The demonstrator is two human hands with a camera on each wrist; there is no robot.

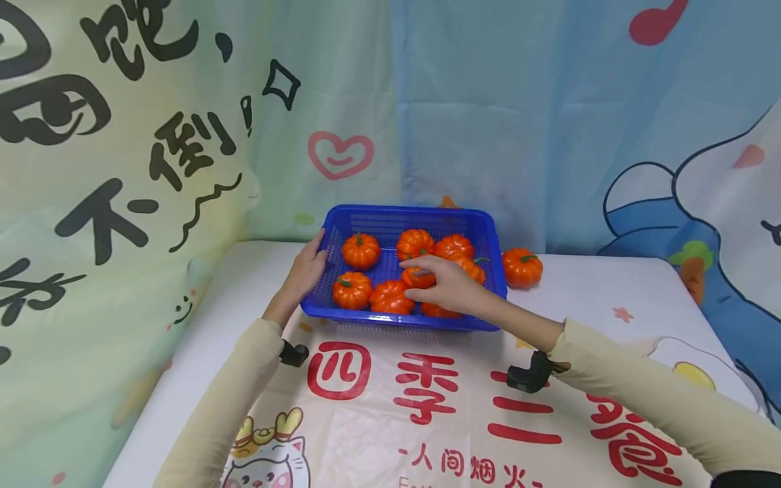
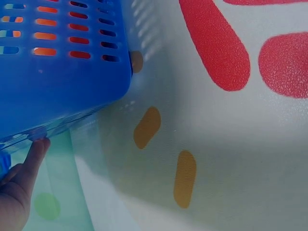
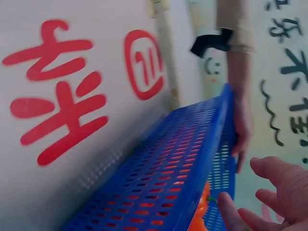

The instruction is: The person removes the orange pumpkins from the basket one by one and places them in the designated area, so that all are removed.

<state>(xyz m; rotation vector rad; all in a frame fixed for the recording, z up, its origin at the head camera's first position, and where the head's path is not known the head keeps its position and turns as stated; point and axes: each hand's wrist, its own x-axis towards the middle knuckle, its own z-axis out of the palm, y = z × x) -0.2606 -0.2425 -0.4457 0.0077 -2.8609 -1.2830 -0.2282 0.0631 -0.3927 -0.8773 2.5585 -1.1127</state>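
A blue plastic basket (image 1: 409, 218) stands on the table with several small orange pumpkins (image 1: 361, 251) inside. My left hand (image 1: 305, 269) grips its left rim; in the left wrist view, one finger (image 2: 34, 159) touches the basket's edge. Over the basket's right half hovers my right hand (image 1: 454, 286), thumb and fingers apart, partly covering a pumpkin (image 1: 417, 276) beneath. In the right wrist view nothing shows between the fingers of the right hand (image 3: 284, 197). Another pumpkin (image 1: 523, 268) rests on the table just outside the basket's right side.
A printed cloth (image 1: 366, 434) with red characters covers the table in front of the basket. Behind and to the left hang printed curtains (image 1: 476, 135). Each wrist carries a black camera mount (image 1: 529, 371).
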